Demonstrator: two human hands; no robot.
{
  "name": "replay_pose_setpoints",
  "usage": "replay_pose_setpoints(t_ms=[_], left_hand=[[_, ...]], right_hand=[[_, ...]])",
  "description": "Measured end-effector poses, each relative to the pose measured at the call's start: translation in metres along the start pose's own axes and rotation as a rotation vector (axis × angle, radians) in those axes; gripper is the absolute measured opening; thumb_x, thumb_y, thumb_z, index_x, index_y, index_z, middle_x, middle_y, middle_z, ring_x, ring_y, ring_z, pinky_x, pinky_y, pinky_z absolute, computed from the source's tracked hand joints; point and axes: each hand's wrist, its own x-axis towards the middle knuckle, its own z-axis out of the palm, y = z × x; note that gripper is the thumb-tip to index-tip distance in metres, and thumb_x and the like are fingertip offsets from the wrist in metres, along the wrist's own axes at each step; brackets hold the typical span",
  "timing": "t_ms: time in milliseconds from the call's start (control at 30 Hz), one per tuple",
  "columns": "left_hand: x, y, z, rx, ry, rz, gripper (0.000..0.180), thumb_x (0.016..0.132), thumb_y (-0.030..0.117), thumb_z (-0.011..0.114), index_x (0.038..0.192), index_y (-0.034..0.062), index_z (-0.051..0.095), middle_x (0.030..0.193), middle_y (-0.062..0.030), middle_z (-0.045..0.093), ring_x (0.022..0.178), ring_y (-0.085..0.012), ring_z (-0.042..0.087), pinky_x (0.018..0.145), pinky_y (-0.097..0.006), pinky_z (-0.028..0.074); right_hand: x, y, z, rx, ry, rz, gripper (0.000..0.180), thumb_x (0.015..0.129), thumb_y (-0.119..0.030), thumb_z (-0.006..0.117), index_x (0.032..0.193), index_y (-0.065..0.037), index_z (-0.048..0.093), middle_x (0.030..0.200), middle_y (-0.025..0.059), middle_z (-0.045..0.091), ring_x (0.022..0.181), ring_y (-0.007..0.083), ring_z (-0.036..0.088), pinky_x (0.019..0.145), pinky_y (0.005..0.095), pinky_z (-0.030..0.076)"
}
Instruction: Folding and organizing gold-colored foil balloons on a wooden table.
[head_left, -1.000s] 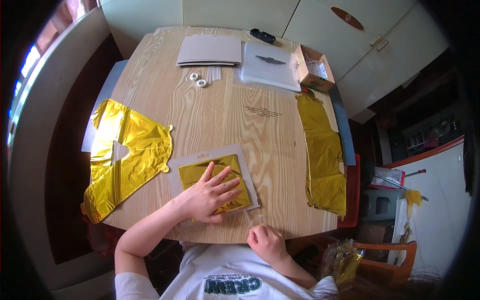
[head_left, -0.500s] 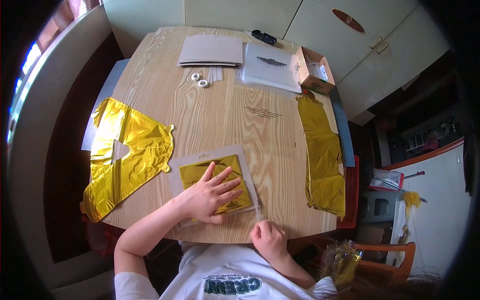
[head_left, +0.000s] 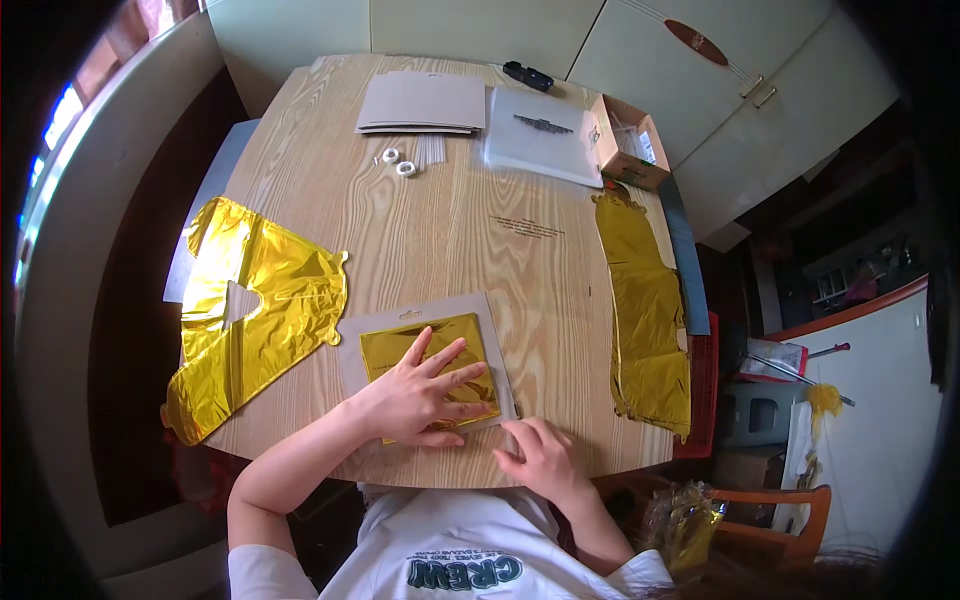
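Observation:
My left hand [head_left: 415, 398] lies flat with fingers spread on a folded gold foil piece [head_left: 385, 347], pressing it against a grey card [head_left: 476, 302] with a hang slot at its top edge. At the card's lower right corner is my right hand [head_left: 545, 458], its fingers curled and the thumb beneath them. Whatever sits between those fingertips is too small to make out. Unfolded gold foil balloons lie flat on both sides: a wide, shiny balloon [head_left: 285, 290] at left and a long, narrow balloon [head_left: 645, 310] at right.
Toward the far edge of the wooden table [head_left: 430, 240] are stacked grey cards [head_left: 420, 100], white rolls [head_left: 405, 169], clear strips [head_left: 431, 150], clear plastic bags [head_left: 540, 150], an open cardboard box [head_left: 632, 150] and a black object [head_left: 527, 75]. A chair [head_left: 800, 515] stands at right.
My right hand has moved up to the card's lower right corner, and its fingers have loosened from a tight fist around a clear strip. The left hand stays on the foil.

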Motion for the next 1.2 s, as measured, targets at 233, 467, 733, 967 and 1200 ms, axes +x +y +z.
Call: replay_pose_setpoints(t_ms=[233,467,733,967,1200], left_hand=[[0.002,0.001,0.0,0.002,0.011,-0.016,0.046,0.088,0.055,0.051,0.129,0.0347,0.056,0.143,-0.0102,0.043,0.135,-0.0414,0.031,0.109,-0.066,0.01],[0.0,0.002,0.003,0.034,0.003,-0.04,0.041,0.09,0.047,0.051,0.129,0.0358,0.056,0.144,-0.0066,0.043,0.137,-0.0389,0.03,0.109,-0.066,0.012],[0.001,0.004,0.0,0.045,-0.024,-0.034,0.042,0.089,0.045,0.053,0.13,0.0376,0.054,0.145,-0.0046,0.041,0.137,-0.0379,0.029,0.109,-0.066,0.013],[0.002,0.004,0.0,0.057,-0.05,-0.045,0.043,0.089,0.046,0.053,0.131,0.0379,0.053,0.147,-0.0038,0.039,0.138,-0.0375,0.028,0.109,-0.066,0.012],[0.003,0.003,-0.001,0.067,-0.019,-0.022,0.044,0.09,0.047,0.05,0.132,0.0347,0.052,0.144,-0.0059,0.042,0.136,-0.0373,0.031,0.109,-0.066,0.014]], right_hand=[[-0.004,0.017,-0.01,0.048,-0.069,-0.073,0.027,0.079,-0.015,0.071,0.104,-0.009,0.062,0.091,0.0049,0.057,0.08,0.022,0.062,0.068,0.0333,0.053],[0.011,0.015,-0.003,0.119,0.011,0.009,0.023,0.076,-0.009,0.073,0.099,-0.009,0.068,0.089,0.0059,0.059,0.074,0.0235,0.062,0.065,0.0339,0.052],[0.018,0.031,0.001,0.054,-0.004,-0.102,0.03,0.072,-0.013,0.075,0.101,-0.014,0.07,0.104,0.0023,0.06,0.089,0.021,0.058,0.078,0.0332,0.05],[0.03,0.039,-0.007,-0.082,-0.047,-0.215,0.033,0.069,-0.022,0.077,0.101,-0.017,0.07,0.11,0.0008,0.061,0.097,0.0207,0.055,0.082,0.0342,0.048],[0.03,0.035,-0.008,-0.201,-0.057,-0.258,0.03,0.073,-0.018,0.073,0.103,-0.017,0.068,0.114,-0.0007,0.06,0.099,0.0183,0.054,0.08,0.0329,0.045]])
